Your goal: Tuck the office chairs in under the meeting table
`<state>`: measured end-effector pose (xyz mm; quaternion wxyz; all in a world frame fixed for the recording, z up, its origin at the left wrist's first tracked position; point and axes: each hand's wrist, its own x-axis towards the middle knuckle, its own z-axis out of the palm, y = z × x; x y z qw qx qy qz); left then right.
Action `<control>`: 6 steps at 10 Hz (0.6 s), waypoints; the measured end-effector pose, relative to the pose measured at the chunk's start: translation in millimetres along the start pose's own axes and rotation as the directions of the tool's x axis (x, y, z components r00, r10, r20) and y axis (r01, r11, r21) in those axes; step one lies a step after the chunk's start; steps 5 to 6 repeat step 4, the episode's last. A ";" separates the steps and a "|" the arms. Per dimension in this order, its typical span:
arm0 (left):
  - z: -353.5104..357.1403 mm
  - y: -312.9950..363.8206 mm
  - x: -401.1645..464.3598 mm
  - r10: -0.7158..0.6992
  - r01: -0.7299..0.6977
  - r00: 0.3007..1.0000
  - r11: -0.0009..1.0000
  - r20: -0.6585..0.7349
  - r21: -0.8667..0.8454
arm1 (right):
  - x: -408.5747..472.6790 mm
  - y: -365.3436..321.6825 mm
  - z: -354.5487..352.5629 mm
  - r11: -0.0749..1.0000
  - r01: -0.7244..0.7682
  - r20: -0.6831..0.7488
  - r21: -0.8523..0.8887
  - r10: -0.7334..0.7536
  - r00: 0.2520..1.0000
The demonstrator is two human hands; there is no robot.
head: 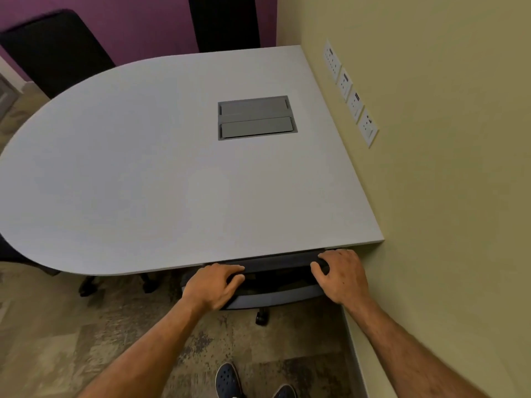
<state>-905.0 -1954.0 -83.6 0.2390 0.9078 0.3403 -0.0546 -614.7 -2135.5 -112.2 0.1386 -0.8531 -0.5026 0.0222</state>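
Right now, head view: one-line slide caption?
Both hands, left and right, grip the office chair's backrest, pushed against the meeting table.

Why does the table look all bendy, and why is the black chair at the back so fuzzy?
In the head view, the wide-angle lens curves the table edges and tilts the wall. The far black chair is smeared, probably by head motion. The hands gripping the near chair back look sharper.

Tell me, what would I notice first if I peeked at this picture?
Probably the big grey table, rounded on the left and pushed against the greenish wall at right. Then the left hand and right hand, both gripping the top of a dark office chair at the table's near edge. You might also spot the grey hatch set into the tabletop.
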 end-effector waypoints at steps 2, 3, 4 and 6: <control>-0.8 4.3 0.1 -0.023 0.023 0.999 1.000 -0.040 -0.002 | 2.4 0.6 0.0 1.000 -0.018 0.023 -0.019 0.019 1.000; -5.1 7.6 -3.3 -0.003 0.005 0.996 1.000 -0.091 0.016 | 3.7 -2.4 -6.6 1.000 -0.002 0.069 -0.009 0.003 0.998; -7.4 10.3 -7.6 0.050 -0.044 0.995 0.997 -0.088 0.068 | 3.9 -8.8 -10.2 0.999 0.032 0.185 -0.010 -0.030 0.982; -7.4 10.3 -7.6 0.050 -0.044 0.995 0.997 -0.088 0.068 | 3.9 -8.8 -10.2 0.999 0.032 0.185 -0.010 -0.030 0.982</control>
